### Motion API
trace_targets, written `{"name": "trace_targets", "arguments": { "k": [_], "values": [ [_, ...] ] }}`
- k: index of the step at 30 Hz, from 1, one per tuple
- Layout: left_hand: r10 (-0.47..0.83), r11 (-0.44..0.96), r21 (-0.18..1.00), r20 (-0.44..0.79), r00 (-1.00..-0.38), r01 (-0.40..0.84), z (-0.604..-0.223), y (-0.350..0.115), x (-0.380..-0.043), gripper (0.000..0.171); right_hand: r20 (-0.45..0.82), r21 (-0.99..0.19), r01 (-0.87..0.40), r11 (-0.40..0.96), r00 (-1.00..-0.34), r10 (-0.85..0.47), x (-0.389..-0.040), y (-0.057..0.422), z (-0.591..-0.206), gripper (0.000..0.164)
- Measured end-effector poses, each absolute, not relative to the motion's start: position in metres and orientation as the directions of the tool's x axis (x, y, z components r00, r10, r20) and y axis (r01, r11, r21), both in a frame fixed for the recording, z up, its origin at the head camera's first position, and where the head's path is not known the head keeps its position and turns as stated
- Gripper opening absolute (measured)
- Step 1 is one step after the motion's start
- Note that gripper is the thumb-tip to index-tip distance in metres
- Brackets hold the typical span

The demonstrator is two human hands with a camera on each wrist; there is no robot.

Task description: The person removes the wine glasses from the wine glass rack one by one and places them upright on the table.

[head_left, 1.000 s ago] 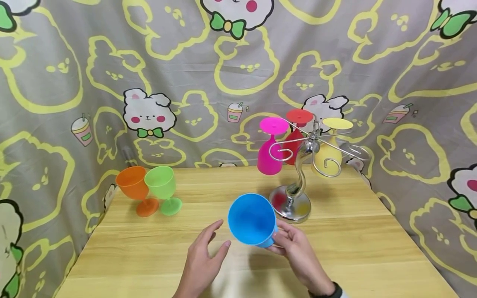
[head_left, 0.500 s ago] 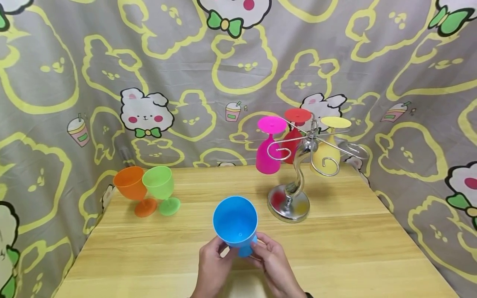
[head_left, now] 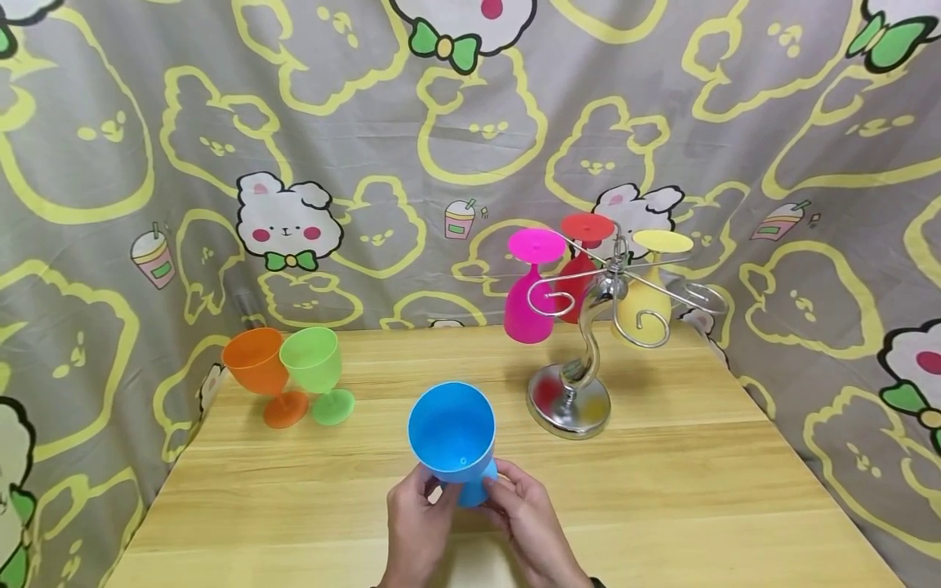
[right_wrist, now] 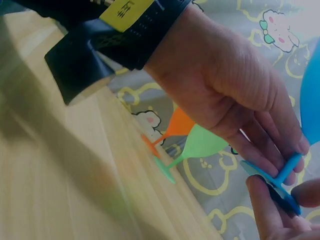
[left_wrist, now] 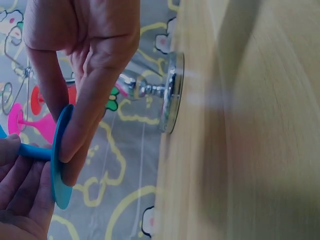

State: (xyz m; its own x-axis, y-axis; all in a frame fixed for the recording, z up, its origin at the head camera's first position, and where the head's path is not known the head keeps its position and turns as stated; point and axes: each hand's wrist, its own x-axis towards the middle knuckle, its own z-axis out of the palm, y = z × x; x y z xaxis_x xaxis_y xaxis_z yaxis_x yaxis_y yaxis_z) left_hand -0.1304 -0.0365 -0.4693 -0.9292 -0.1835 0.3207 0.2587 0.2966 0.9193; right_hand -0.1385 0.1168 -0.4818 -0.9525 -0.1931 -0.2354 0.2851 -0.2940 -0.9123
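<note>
A blue plastic goblet [head_left: 452, 429] is held upright, tipped slightly so its open bowl faces the head camera, above the front middle of the table. My left hand [head_left: 419, 518] pinches its round foot [left_wrist: 62, 192] between thumb and fingers, as the left wrist view shows. With thumb and fingertips, my right hand [head_left: 531, 514] grips the stem [right_wrist: 288, 169] just under the bowl. Hanging upside down on a chrome glass rack [head_left: 590, 343] at the right are a magenta goblet [head_left: 530, 306], a red goblet [head_left: 579, 282] and a yellow goblet [head_left: 645, 306].
On the left of the wooden table [head_left: 353, 474], an orange goblet [head_left: 257, 367] and a light green goblet [head_left: 314, 367] stand upright close together. A patterned curtain [head_left: 397, 122] encloses the table's back and sides. Bare curled wire arms stick out at the rack's front.
The blue goblet has shifted left, carried by my right hand. My left hand, apart from it and spread at first, has come in and taken hold of its foot.
</note>
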Motion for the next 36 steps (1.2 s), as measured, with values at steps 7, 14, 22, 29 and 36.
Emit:
{"name": "trace_targets", "arguments": {
  "k": [7, 14, 22, 29, 36],
  "values": [
    [-0.233, 0.319, 0.913, 0.337, -0.912, 0.255, -0.464, -0.046, -0.131, 0.021, -0.116, -0.992, 0.121, -0.023, -0.980, -0.163, -0.137, 0.122, -0.476, 0.039],
    [-0.278, 0.396, 0.878, 0.395, -0.876, 0.271, -0.465, -0.071, -0.134, 0.021, 0.042, -0.943, -0.082, 0.322, -0.991, -0.129, -0.138, 0.137, -0.463, 0.027],
    [-0.292, 0.601, 0.746, 0.538, -0.791, 0.287, -0.479, -0.108, -0.140, 0.028, 0.199, -0.680, -0.231, 0.696, -0.972, -0.128, -0.139, 0.162, -0.451, 0.040],
    [-0.348, 0.603, 0.785, 0.419, -0.838, 0.142, -0.479, -0.134, -0.140, 0.022, 0.110, -0.585, -0.177, 0.791, -0.984, -0.139, -0.142, 0.184, -0.451, 0.041],
    [-0.395, 0.593, 0.803, 0.228, -0.890, -0.057, -0.482, -0.162, -0.140, 0.028, 0.088, -0.543, -0.168, 0.823, -0.986, -0.143, -0.144, 0.199, -0.456, 0.042]
  ]
}}
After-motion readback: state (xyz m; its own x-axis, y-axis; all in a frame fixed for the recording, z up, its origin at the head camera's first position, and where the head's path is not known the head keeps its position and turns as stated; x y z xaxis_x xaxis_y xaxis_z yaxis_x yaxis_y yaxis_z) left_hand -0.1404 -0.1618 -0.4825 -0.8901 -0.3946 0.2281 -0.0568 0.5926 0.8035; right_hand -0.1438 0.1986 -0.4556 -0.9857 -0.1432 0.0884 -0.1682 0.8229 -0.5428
